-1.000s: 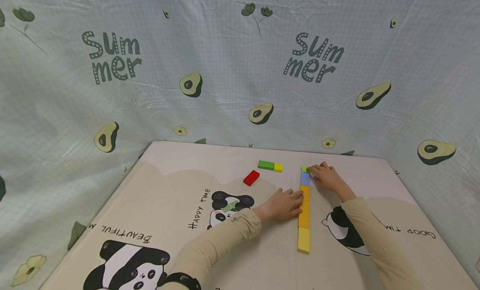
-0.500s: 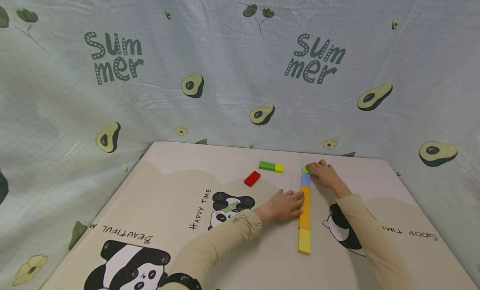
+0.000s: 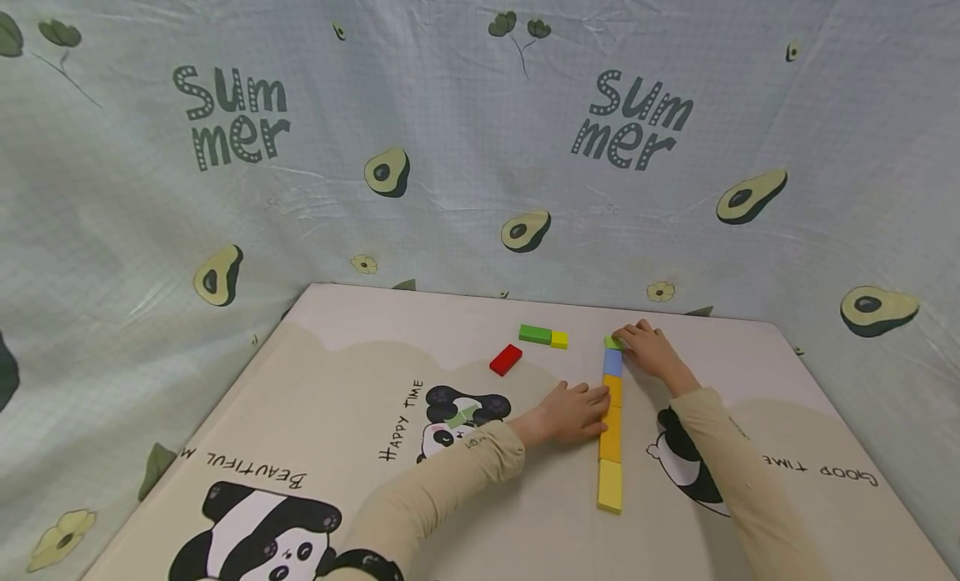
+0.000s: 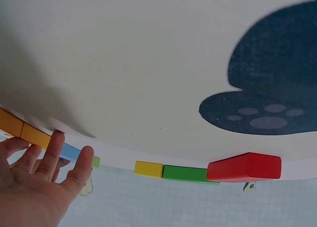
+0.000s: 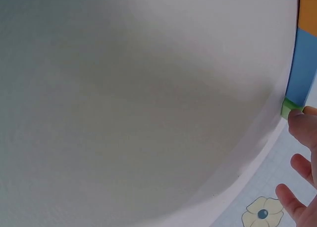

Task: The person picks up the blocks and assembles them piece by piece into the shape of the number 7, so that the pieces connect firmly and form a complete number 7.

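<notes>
A straight row of building blocks runs away from me on the table: a yellow block [image 3: 610, 487] nearest, then orange blocks [image 3: 611, 435], a blue block [image 3: 612, 363] and a small light green block [image 3: 610, 343] at the far end. From the left side, my left hand [image 3: 572, 413] rests its extended, spread fingers against the orange blocks. My right hand [image 3: 651, 353] reaches in from the right and pinches the light green block [image 5: 288, 108] between thumb and forefinger, up against the blue one. Its other fingers are apart from the row in the right wrist view.
Left of the row's far end lie a green block [image 3: 535, 334] and a small yellow block [image 3: 559, 340], end to end. A red block [image 3: 506, 360] lies slantwise nearer me. A patterned curtain [image 3: 450, 147] hangs behind the panda-print table [image 3: 337, 373].
My right hand and forearm have shifted slightly left, the fingers lying further over the light green block. The left hand and the blocks hold their places; the head view has tilted a little.
</notes>
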Tool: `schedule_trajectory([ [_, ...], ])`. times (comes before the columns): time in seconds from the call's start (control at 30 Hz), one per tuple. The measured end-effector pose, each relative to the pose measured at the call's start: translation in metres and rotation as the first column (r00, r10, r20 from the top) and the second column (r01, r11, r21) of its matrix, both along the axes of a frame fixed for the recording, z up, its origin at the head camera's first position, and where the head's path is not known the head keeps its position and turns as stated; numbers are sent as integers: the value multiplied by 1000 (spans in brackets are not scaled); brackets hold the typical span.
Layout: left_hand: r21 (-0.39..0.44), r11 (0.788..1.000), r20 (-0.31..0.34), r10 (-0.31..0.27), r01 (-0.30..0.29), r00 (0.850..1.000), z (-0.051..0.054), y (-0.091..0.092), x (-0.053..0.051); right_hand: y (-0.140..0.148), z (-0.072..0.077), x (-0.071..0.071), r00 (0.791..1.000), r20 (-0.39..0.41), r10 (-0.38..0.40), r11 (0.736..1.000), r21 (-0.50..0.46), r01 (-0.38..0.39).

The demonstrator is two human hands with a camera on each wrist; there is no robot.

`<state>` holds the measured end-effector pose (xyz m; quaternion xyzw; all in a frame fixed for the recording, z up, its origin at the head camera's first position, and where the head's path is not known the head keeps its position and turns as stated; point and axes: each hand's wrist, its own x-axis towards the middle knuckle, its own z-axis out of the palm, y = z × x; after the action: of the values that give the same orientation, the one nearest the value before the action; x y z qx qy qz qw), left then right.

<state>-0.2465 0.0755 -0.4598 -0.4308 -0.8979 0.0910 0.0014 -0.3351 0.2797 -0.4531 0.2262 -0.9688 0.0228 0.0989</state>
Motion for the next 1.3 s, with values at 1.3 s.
schedule_trajectory([
  [1.3, -1, 1000, 1, 2, -2, 1000, 2, 1, 0, 5, 3, 21, 997, 76, 26, 1000, 2, -26],
])
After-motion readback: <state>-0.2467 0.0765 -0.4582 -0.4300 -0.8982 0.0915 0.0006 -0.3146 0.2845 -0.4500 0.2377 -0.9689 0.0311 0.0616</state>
